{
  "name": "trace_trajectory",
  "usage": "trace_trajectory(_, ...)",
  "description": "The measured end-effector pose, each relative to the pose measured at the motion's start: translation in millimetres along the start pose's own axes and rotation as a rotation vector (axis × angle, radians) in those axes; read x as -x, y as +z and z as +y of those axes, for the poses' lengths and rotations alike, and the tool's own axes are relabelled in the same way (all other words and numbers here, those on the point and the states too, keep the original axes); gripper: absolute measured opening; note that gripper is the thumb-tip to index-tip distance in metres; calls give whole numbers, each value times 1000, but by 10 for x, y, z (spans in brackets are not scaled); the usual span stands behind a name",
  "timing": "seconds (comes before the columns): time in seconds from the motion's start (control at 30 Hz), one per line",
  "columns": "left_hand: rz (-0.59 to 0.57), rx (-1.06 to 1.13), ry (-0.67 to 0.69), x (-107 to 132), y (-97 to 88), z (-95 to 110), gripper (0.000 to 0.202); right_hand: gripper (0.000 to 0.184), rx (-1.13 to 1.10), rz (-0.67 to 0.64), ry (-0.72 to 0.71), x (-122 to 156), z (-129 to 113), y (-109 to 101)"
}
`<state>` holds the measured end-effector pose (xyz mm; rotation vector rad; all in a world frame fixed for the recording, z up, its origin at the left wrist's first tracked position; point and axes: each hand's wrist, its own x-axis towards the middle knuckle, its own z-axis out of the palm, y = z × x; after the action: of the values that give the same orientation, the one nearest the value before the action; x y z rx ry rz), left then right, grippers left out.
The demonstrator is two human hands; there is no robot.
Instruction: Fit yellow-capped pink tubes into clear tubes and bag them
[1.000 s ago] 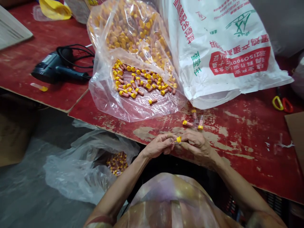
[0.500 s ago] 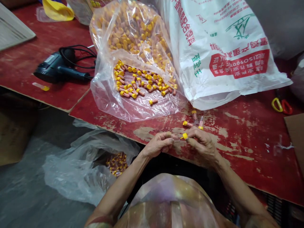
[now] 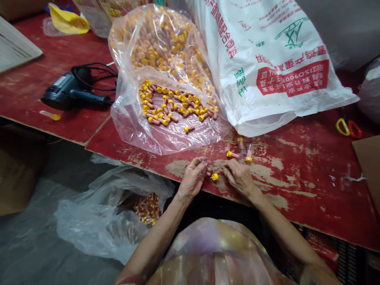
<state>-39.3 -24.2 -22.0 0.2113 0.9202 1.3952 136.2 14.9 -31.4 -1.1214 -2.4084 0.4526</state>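
Observation:
My left hand [image 3: 194, 177] is closed at the table's front edge, its fingers pinching a small clear plastic tube [image 3: 204, 170], partly hidden by them. Just right of those fingers is a yellow cap [image 3: 214, 177], apart from my right hand. My right hand [image 3: 240, 177] is curled low over the tabletop, fingertips bent in; whatever they hold, if anything, is hidden. Right behind it lie capped tubes with pinkish grains: one on its side [image 3: 236, 155], one pointing away [image 3: 240, 145] and one with its yellow cap toward me [image 3: 249, 153].
A clear bag [image 3: 166, 51] of yellow-capped tubes spills toward me on the red table [image 3: 308, 158]. Beside it lies a white printed sack [image 3: 267, 103]. A heat gun [image 3: 71, 93] with a coiled cord lies left, scissors [image 3: 348, 127] right. Another plastic bag [image 3: 89, 225] stands below the edge.
The yellow cap has left my right fingers and is now beside my left hand. My right hand has drawn back slightly left, fingers curled. The whole view has shifted a little.

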Motion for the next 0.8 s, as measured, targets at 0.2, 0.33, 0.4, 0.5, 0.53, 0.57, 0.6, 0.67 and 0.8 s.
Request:
trace_trajectory(0.2,102,52,234,21,50,-114,50,26,52,-100,-213,98,-300,134)
trace_trajectory(0.33,60,83,227,63,27,-50,57,24,23,-76,-212,127,-288,258)
trace_trajectory(0.4,27,107,219,77,-7,4,53,23,-115,-61,-175,97,-247,248)
trace_trajectory(0.5,43,168,195,99,-32,40,43,22,-428,-35,24,42,-256,122)
trace_trajectory(0.53,63,200,170,106,-29,34,41,25,-543,-34,149,28,-279,71)
trace_trajectory(0.57,86,235,140,112,-22,23,40,28,-654,-34,288,16,-309,25)
trace_trajectory(0.6,110,272,112,115,-12,9,39,32,-748,-41,420,5,-340,-10)
trace_trajectory(0.67,159,352,88,117,12,-18,38,38,-826,-57,590,-20,-398,-32)
trace_trajectory(0.8,215,498,153,132,52,-75,37,50,-547,-47,441,-98,-484,81)
